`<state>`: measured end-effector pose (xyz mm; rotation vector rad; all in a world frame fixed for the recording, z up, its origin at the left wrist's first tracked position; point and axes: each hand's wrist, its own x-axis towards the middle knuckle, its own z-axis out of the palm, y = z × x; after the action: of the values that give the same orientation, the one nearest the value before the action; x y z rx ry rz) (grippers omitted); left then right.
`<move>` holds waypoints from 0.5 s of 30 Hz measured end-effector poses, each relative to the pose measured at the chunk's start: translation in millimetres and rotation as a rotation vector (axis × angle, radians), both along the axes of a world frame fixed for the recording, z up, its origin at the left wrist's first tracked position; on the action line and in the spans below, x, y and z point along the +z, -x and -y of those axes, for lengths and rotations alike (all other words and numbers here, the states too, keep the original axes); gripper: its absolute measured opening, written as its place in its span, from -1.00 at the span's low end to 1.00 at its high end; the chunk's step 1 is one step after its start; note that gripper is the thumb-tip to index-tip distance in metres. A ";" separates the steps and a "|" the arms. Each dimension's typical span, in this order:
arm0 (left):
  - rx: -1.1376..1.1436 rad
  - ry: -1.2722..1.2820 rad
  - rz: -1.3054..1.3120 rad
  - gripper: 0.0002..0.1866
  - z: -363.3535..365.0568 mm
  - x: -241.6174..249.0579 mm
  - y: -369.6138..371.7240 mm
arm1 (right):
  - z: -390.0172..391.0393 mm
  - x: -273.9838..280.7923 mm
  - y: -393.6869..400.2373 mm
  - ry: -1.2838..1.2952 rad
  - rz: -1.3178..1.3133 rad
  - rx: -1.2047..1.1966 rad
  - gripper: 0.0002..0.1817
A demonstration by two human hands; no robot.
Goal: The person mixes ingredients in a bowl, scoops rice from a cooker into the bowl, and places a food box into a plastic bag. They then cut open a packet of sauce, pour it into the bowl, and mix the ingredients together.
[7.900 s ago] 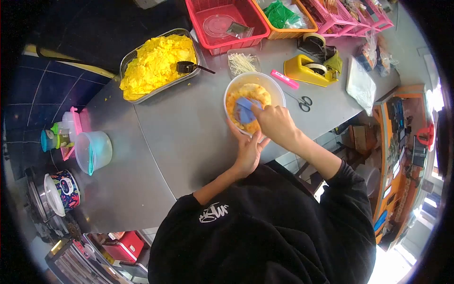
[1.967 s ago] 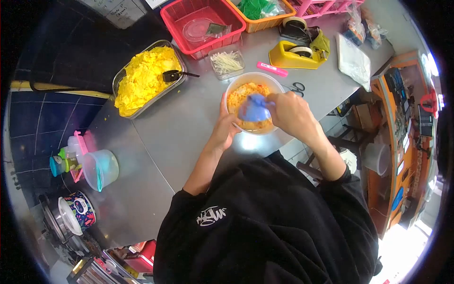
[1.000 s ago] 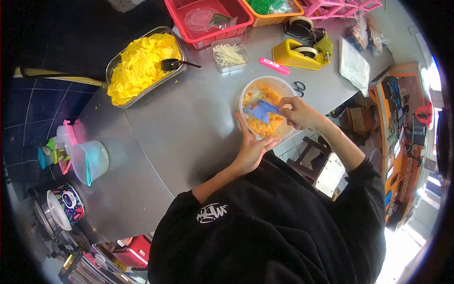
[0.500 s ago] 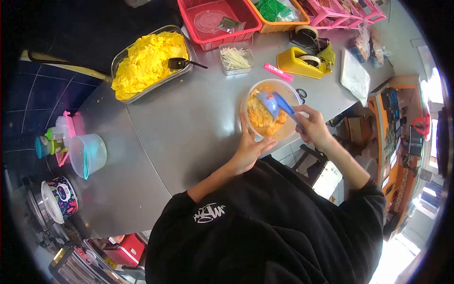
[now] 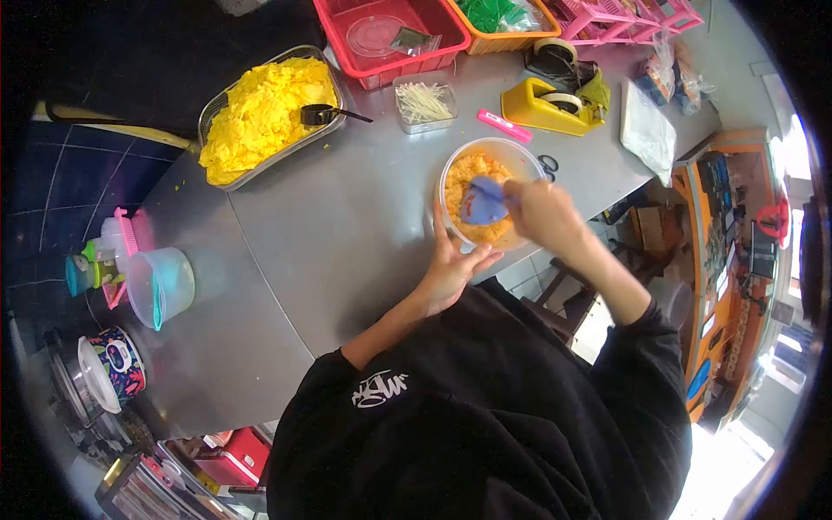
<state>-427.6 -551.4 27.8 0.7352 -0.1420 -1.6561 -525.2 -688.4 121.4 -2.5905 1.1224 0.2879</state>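
Note:
A clear round plastic tub [image 5: 446, 165] holds a crumbly orange food mixture [image 5: 477, 165], perhaps rice. My left hand [image 5: 449, 276] grips the tub's near left side, with fingers against the wall and thumb along the near rim. Over the tub's right side, my right hand [image 5: 550, 218] is closed around the handle of a blue ladle [image 5: 484, 204], smeared by motion. The ladle's bowl is down on the mixture with orange bits stuck to it. Most of the handle is hidden by my fingers.
A tray of yellow shredded food [image 5: 269, 108] with a black spoon [image 5: 321, 114] lies far left. Behind the tub are a box of white sticks [image 5: 425, 102], a pink marker [image 5: 503, 126], a yellow tape dispenser [image 5: 537, 111] and scissors [image 5: 548, 166]. A clear bucket [image 5: 165, 286] stands left.
My right hand has swung up and inward toward the tub. The ladle has turned and moved left and slightly down over the food. My left hand still holds the tub.

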 end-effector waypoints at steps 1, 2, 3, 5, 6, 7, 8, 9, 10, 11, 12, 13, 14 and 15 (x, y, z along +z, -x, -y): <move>0.014 0.011 0.024 0.01 0.6 0.9 0.2 | 2.6 11.0 0.0 0.016 0.080 -0.012 -0.81; 0.035 0.025 0.044 -0.02 3.6 1.4 0.0 | 7.6 24.4 2.2 0.033 0.157 -0.016 -0.83; 0.046 0.016 0.039 -0.02 4.0 1.8 0.7 | 8.0 39.2 3.6 0.040 0.229 -0.022 -0.84; 0.049 -0.001 0.034 -0.03 3.6 1.6 0.9 | -2.2 38.1 -0.7 -0.001 0.107 -0.037 -0.87; 0.035 0.001 0.028 -0.03 2.9 1.1 0.5 | -5.5 2.2 3.1 0.001 0.021 0.003 -0.86; 0.018 0.006 0.021 -0.03 2.4 0.3 0.2 | -8.7 -6.7 -0.9 0.006 -0.066 0.041 -0.85; 0.011 0.016 0.014 -0.03 4.3 0.1 0.3 | -5.4 -4.4 3.3 -0.015 -0.041 0.030 -0.85; 0.020 0.013 0.018 -0.03 4.9 0.4 1.0 | -1.9 0.4 6.9 -0.030 -0.003 0.010 -0.86; 0.020 0.000 0.024 -0.03 1.7 0.9 1.2 | -1.9 7.5 10.5 -0.054 0.037 -0.019 -0.87; 0.031 -0.004 0.030 -0.03 3.8 1.1 -0.2 | 2.0 15.8 10.7 -0.069 0.077 -0.037 -0.87; 0.050 -0.003 0.037 -0.04 6.3 2.5 -0.9 | 1.6 24.7 11.2 -0.046 0.092 -0.111 -0.88; 0.059 -0.013 0.039 -0.06 6.0 5.3 0.2 | 1.1 25.0 9.0 0.014 0.112 -0.109 -0.86; 0.059 -0.022 0.043 -0.07 5.1 7.0 1.6 | 0.0 23.7 4.4 0.074 0.133 -0.117 -0.84; 0.037 -0.023 0.036 -0.08 5.9 7.1 1.3 | 1.5 21.9 1.4 0.141 0.156 -0.132 -0.81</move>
<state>-428.9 -557.4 34.9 0.7811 -0.1345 -1.6126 -526.6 -689.9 143.3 -2.5899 1.2905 -0.0241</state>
